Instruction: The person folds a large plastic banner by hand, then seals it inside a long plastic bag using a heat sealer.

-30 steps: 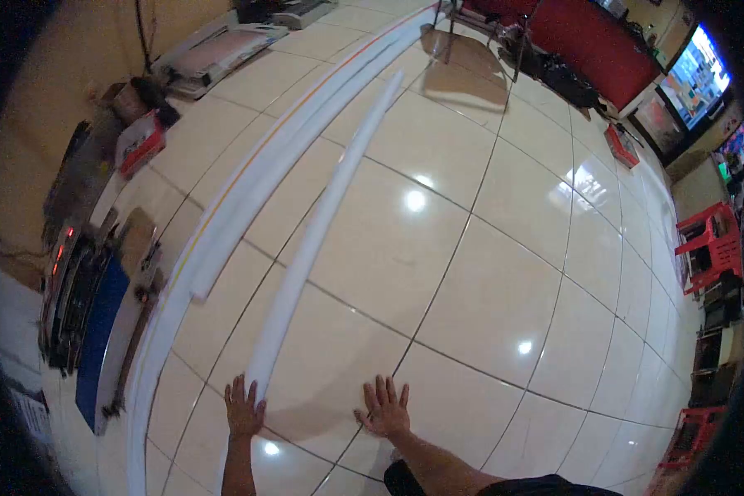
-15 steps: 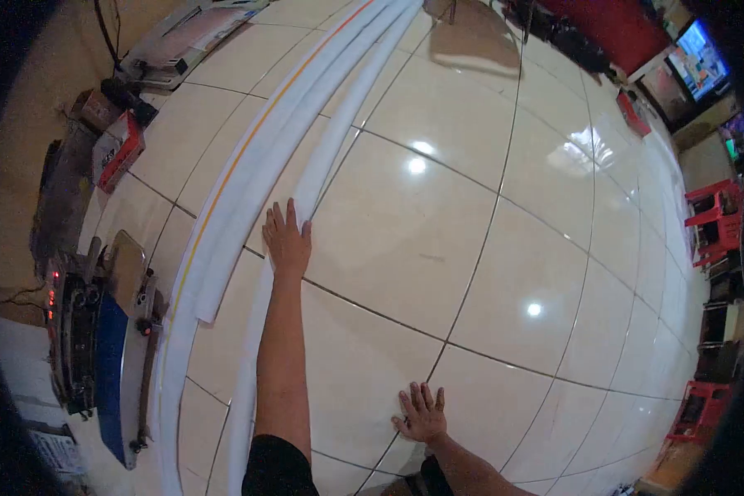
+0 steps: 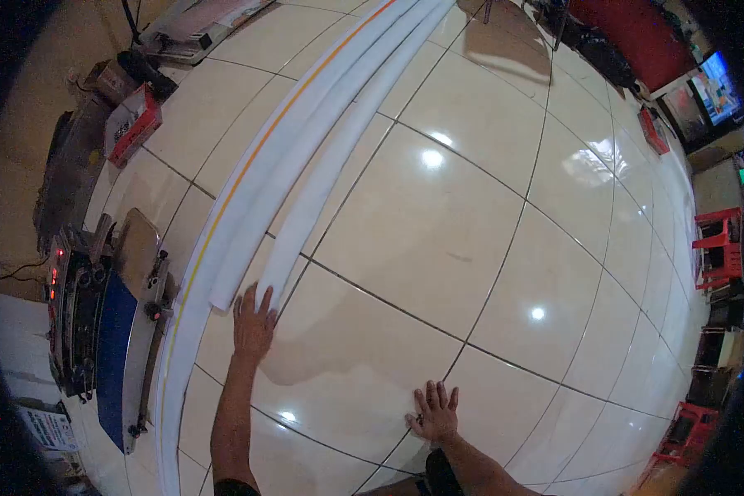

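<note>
A long, narrow white strip (image 3: 306, 202), which looks like soft sheet or film, runs down the tiled floor. At its near end rests my left hand (image 3: 255, 324), palm down with fingers spread and the fingertips touching the strip. Beside it on the left lies a wider folded white length (image 3: 256, 198) with an orange-yellow line along it. My right hand (image 3: 435, 413) is flat on the bare tiles at the lower middle, fingers apart, holding nothing.
A machine with a blue panel (image 3: 116, 355) and red lit digits stands at the left. Behind it is a red-edged box (image 3: 135, 126). A brown board-like object (image 3: 504, 41) lies at the top. Red plastic stools (image 3: 719, 248) and a lit screen (image 3: 717, 87) are at the right.
My left hand has come back toward me and slightly left. The narrow strip's near part, which ran under my forearm, now ends at my fingers. My right hand stays on the floor.
</note>
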The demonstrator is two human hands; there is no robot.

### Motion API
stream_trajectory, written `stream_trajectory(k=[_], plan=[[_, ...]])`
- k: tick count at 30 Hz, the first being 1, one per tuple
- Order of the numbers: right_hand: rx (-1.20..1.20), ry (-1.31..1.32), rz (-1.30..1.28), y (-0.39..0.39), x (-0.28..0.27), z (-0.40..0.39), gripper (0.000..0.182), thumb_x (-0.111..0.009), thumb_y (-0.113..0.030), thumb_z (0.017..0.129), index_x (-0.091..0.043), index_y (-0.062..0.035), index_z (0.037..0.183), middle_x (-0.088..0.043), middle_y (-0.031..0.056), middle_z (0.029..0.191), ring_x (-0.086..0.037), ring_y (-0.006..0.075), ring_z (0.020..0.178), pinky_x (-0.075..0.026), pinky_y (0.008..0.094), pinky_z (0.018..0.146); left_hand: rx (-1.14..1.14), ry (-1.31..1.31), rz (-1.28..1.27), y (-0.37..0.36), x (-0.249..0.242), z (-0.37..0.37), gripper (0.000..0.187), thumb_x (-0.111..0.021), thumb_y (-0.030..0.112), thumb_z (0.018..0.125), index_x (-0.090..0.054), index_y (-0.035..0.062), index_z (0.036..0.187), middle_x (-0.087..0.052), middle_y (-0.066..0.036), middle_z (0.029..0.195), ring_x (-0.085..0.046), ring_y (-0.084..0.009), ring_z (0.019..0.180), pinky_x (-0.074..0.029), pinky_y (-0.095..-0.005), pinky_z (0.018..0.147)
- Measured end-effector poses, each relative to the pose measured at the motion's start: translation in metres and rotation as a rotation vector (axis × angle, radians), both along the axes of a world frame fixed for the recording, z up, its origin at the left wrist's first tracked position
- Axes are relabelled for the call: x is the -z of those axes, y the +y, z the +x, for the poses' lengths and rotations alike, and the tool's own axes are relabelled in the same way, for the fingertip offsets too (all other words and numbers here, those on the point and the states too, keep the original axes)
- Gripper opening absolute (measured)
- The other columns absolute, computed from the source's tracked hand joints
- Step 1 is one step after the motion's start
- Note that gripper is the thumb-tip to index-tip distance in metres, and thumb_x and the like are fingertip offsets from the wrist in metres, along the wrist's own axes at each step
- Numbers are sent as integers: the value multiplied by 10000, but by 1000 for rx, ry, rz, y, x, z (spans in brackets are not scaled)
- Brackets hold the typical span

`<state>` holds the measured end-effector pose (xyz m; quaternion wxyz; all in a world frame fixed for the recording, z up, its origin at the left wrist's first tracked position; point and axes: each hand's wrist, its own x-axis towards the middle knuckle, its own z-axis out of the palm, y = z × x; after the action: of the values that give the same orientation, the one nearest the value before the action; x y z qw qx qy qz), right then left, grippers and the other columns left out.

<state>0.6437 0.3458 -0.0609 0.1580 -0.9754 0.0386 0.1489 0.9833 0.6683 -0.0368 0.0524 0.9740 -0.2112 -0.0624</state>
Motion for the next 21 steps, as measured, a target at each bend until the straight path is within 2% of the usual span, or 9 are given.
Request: stream_trajectory(k=[2,5,6,8,11,13,18,21], plan=[[-51,113,-56,0,3,-4,744,-504,-573,831,-333,-174,1435,-208,188,1512,-170,387,1400,-11,643,1087,55,-25,19,-21,6,36,512,-504,228,927,-377,107,1409,-341,-206,1409,-328,-354,1314,-246,-526,1087],[-3,62,19,-1,6,-6,751,-510,-573,827,-330,-172,1437,-226,190,1505,-173,388,1398,2,647,1084,157,-95,-128,-78,13,78,491,-508,220,926,-401,113,1393,-366,-211,1379,-355,-341,1287,-264,-518,1076],[4,63,17,-2,2,-4,751,-510,-573,827,-330,-172,1437,-226,190,1505,-173,388,1398,2,647,1084,177,-147,-147,-107,15,87,485,-513,216,923,-409,121,1387,-386,-206,1356,-371,-339,1268,-281,-511,1063],[5,139,-17,0,-5,3,678,-503,-569,845,-420,-177,1392,-315,160,1476,-296,368,1356,-99,672,1063,211,-210,-164,-146,16,111,479,-517,212,921,-417,128,1382,-406,-202,1334,-388,-336,1250,-298,-504,1050],[24,8,23,0,1,-2,672,-471,-579,861,-404,-188,1403,-319,160,1474,-261,362,1373,-82,667,1069,138,-262,-202,-172,19,132,474,-528,203,913,-432,140,1373,-442,-184,1285,-416,-319,1213,-326,-491,1018],[38,44,49,0,0,-2,675,-466,-579,861,-395,-190,1408,-304,158,1481,-246,356,1380,-71,664,1072,100,-351,-180,-172,22,136,462,-545,213,907,-457,144,1355,-459,-172,1257,-433,-318,1189,-351,-484,986],[-8,120,-7,1,-3,-5,682,-465,-573,858,-376,-198,1420,-244,147,1509,-231,345,1387,-44,658,1080,-66,-311,-151,-133,29,91,444,-570,224,897,-491,174,1331,-475,-180,1231,-445,-334,1171,-384,-495,944],[-4,-30,1,1,-1,1,699,-504,-562,836,-382,-194,1416,-248,148,1507,-244,348,1381,-52,653,1083,-66,-245,-88,-72,31,34,433,-570,213,901,-502,186,1327,-503,-191,1195,-444,-359,1168,-396,-503,927]])
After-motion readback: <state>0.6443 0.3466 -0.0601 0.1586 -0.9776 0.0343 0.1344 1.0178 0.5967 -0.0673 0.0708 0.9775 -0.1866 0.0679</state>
